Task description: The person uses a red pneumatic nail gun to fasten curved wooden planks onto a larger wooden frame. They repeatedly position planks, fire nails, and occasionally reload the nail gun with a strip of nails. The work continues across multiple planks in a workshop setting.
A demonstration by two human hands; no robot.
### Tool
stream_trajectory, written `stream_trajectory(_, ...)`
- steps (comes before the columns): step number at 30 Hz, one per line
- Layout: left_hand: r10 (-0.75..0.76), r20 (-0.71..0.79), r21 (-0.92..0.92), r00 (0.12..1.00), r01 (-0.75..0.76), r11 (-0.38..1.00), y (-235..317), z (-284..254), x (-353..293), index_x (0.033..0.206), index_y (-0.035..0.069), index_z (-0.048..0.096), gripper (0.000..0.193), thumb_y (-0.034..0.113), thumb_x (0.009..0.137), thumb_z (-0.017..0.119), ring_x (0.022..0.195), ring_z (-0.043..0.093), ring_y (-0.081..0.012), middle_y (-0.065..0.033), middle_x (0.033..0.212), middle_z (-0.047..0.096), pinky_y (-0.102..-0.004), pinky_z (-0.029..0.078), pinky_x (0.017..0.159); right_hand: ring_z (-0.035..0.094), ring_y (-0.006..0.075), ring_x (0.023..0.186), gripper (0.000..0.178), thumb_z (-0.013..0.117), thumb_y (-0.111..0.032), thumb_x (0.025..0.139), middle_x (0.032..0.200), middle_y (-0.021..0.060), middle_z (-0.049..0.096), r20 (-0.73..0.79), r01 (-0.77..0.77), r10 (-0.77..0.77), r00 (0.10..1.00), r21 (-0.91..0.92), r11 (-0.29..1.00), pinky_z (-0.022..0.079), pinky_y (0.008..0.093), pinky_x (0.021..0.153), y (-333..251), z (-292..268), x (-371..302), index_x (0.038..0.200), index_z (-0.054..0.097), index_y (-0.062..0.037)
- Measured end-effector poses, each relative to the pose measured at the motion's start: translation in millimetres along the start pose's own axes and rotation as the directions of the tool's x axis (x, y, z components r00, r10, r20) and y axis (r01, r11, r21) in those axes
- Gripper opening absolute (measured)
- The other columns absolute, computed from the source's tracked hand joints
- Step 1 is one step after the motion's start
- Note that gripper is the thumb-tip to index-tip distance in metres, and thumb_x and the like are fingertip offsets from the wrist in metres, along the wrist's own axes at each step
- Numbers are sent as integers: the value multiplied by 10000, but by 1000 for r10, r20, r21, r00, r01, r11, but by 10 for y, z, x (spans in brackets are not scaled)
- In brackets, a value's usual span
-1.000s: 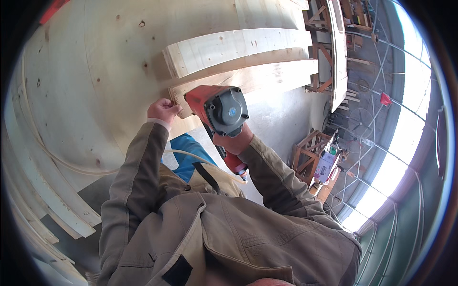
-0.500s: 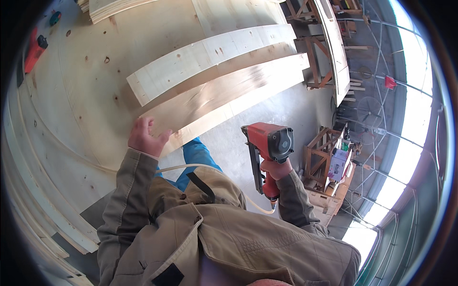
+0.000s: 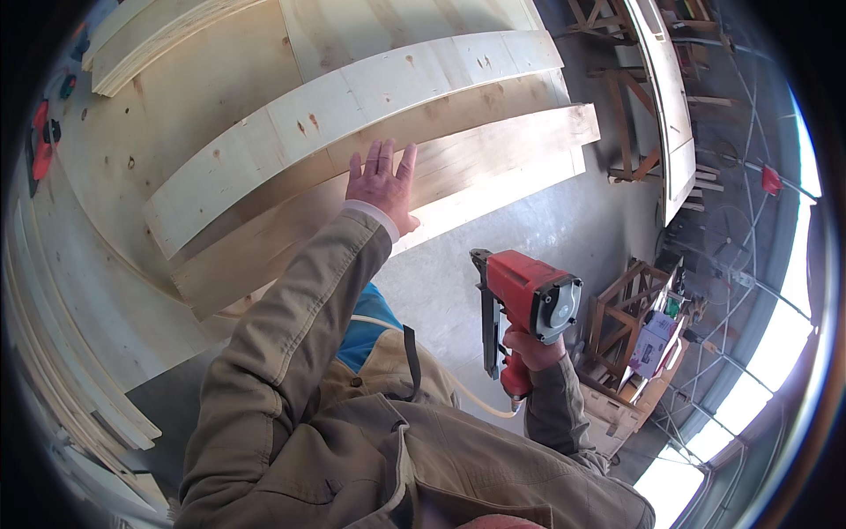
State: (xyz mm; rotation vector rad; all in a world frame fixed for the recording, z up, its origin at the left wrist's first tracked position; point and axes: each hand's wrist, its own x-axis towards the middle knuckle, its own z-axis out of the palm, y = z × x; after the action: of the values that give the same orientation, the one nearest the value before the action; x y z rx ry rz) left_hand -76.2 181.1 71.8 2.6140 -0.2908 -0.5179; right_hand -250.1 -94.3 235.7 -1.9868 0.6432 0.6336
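My left hand (image 3: 381,183) rests with spread fingers against the near wooden board (image 3: 476,152), which lies along the table's near side. It grips nothing. In my right hand (image 3: 534,349) is a red and black pneumatic nail gun (image 3: 525,295), held by its handle, off to the right of the boards and apart from them. A pale air hose (image 3: 476,401) runs from the base of its handle and passes in front of my body. Farther back, a second long board (image 3: 352,99) runs roughly alongside the first, with a gap between them.
Plywood covers the worktable (image 3: 115,189). A stack of boards (image 3: 167,44) lies at the far left, near a red and black tool (image 3: 42,145). Long strips (image 3: 79,344) stand at the left. Wooden frames and a box (image 3: 652,344) are at the right beyond the grey floor.
My left hand has moved right and forward from the near board's left end to its middle, its fingers now spread. The nail gun remains in my right hand, and the whole view has shifted.
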Motion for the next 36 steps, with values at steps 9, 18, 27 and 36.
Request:
stream_trajectory(9, 44, -48, -24, 998, -45, 999, -171, 318, 177, 1599, 131, 298, 1078, 326, 679, 825, 1352, 435, -312, -173, 1411, 465, -487, 298, 1151, 640, 138, 752, 432, 670, 36, 742, 864, 37, 658, -61, -93, 94, 994, 6, 996, 545, 317, 629, -338, -208, 136, 1171, 635, 5)
stream_trajectory(18, 21, 17, -37, 1000, -20, 999, -157, 263, 210, 1596, 112, 312, 1052, 340, 713, 838, 1372, 411, -300, -164, 1419, 457, -466, 277, 1170, 641, 144, 715, 288, 667, 26, 739, 828, 46, 661, 33, -36, 40, 999, -123, 992, 535, 312, 612, -937, -88, 388, 1026, 664, 1)
stream_trajectory(27, 48, 15, -88, 999, -46, 995, -178, 287, 219, 1593, 64, 302, 1060, 315, 716, 842, 1382, 389, -320, -179, 1415, 445, -480, 268, 1184, 647, 167, 729, 482, 662, 40, 695, 878, 78, 667, 91, -65, 73, 993, -91, 994, 535, 315, 615, -1185, -96, 758, 1175, 616, 21)
stream_trajectory(36, 99, -110, -89, 989, -109, 990, -204, 360, 191, 1595, 101, 312, 1084, 304, 682, 861, 1439, 370, -320, -190, 1514, 406, -501, 271, 1188, 654, 152, 763, 457, 668, 54, 701, 906, 53, 666, 126, -29, 28, 992, 4, 1000, 540, 313, 641, -1236, -171, 1008, 1152, 637, -11)
